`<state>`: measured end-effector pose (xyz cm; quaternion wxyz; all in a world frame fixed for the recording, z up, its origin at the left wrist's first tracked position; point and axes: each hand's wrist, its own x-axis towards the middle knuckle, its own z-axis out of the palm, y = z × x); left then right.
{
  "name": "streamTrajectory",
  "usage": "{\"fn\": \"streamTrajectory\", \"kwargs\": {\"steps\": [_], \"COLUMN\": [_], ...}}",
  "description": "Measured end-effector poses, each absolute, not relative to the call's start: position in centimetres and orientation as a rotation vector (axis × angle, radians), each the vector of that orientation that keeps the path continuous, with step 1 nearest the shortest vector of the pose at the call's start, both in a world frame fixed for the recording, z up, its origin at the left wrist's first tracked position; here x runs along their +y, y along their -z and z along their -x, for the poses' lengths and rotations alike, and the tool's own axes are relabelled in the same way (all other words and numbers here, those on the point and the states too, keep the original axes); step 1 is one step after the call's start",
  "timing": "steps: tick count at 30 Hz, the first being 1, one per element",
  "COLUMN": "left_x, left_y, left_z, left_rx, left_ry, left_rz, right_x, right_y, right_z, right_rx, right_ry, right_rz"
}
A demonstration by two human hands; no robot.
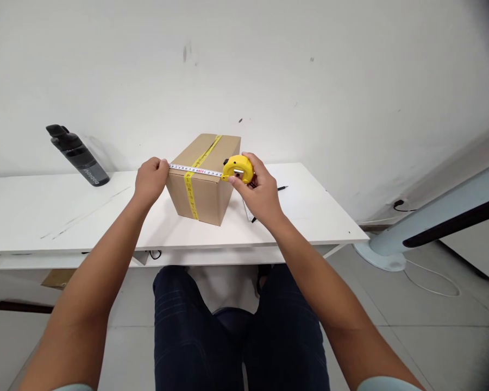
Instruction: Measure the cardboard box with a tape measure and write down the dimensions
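Note:
A cardboard box sealed with yellow printed tape stands on the white desk. Across its top, along the near edge, stretches the white blade of a tape measure with a yellow case. My right hand is closed around that case at the box's right corner. At the left corner, my left hand pinches the blade's end, its fingertips pressed together against the box. The blade's tip is hidden by those fingers.
A dark bottle stands at the left near the wall. Behind my right hand lie a pen and white paper, partly covered. An open shelf runs under the desktop. A pale tower-shaped appliance stands on the floor at right.

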<state>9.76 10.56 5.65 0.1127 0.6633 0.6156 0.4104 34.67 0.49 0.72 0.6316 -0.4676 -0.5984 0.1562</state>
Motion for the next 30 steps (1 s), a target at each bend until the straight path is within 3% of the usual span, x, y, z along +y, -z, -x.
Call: {"fn": "streamTrajectory", "kwargs": {"steps": [10, 14, 17, 19, 23, 30], "left_x": [11.9, 10.4, 5.0, 0.2, -6.8, -7.7], "left_y": [-9.2, -11.1, -11.5, -10.7, -6.4, 0.0], "left_z": [-9.9, -9.5, -9.4, -9.6, -11.5, -14.9], "left_rx": [1.943, 1.885, 1.813, 1.644, 1.192, 0.929], "left_ry": [-0.783, -0.844, -1.05, -1.138, -0.679, -0.299], "left_rz": [-1.996, -1.989, -2.055, -2.117, -1.939, -1.654], "right_x": [0.8, -0.5, -3.9, -7.0, -12.2, -15.4], "right_y": [-0.7, -0.6, 0.2, 1.1, 3.5, 8.1], "right_z": [-34.5, -35.0, -35.4, -35.3, -34.2, -33.3], "right_rx": [-1.384, -1.308, -1.167, -1.101, -1.088, -1.008], "right_ry": [-0.313, -0.346, -0.41, -0.47, -0.614, -0.67], "right_rz": [1.109, 1.104, 1.026, 0.987, 1.039, 1.073]}}
